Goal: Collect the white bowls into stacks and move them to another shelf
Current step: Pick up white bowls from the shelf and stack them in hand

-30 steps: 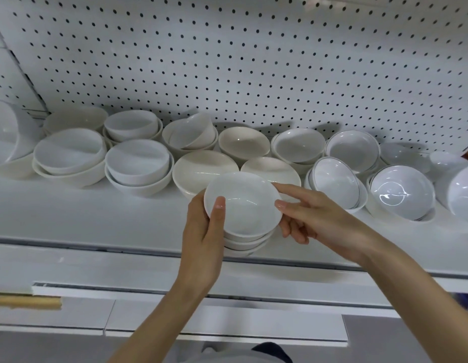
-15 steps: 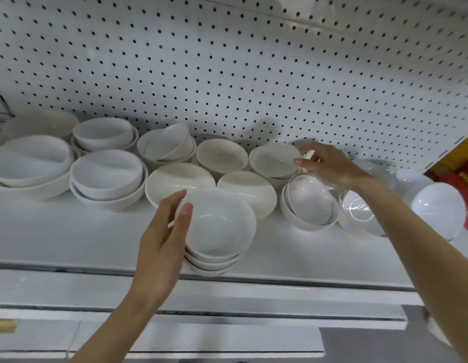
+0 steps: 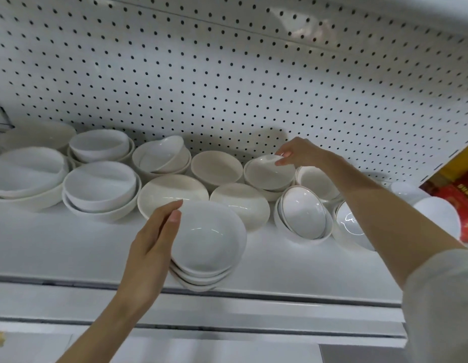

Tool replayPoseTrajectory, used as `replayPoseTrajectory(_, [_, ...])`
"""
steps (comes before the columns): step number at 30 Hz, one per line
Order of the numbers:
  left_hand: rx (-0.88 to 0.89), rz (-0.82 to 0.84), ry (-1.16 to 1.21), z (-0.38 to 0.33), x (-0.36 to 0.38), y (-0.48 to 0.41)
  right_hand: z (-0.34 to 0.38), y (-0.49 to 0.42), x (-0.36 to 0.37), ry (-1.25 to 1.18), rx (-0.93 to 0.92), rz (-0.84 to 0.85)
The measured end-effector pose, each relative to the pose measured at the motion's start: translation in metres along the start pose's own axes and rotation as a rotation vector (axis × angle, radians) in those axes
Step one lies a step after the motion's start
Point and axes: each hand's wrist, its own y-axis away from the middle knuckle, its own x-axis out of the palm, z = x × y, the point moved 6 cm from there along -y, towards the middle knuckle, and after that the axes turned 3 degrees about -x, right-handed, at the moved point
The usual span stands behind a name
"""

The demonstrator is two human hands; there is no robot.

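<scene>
A stack of three white bowls stands at the front edge of the white shelf. My left hand lies against the stack's left side with straight fingers. Further back, my right hand pinches the far rim of a white bowl that is tilted up on another bowl in the back row. Several more white bowls, single and nested, fill the shelf behind the stack, among them a wide cream bowl and a gold-rimmed pair.
A white pegboard wall backs the shelf. Larger nested bowls sit at the left. Red packaged goods show at the right edge. More white bowls lie under my right forearm. A lower shelf rail runs below.
My right hand left the front stack, reached to the back row and took a bowl's rim, tilting it up. My left hand stays beside the stack. The view shifted right.
</scene>
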Motion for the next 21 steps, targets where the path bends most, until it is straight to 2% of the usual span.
replayPoseTrajectory(13, [-0.01,0.019,0.067,-0.001,0.0,0.0,-0.01,-0.003,0.003,-0.317,0.106,-0.176])
replayPoseTrajectory(17, [-0.013,0.007,0.055,0.001,0.001,0.001,-0.011,0.0,0.0,-0.342,0.057,-0.243])
replayPoseTrajectory(21, [-0.007,0.004,0.052,0.002,0.001,0.0,-0.009,0.01,-0.014,-0.421,0.007,-0.378])
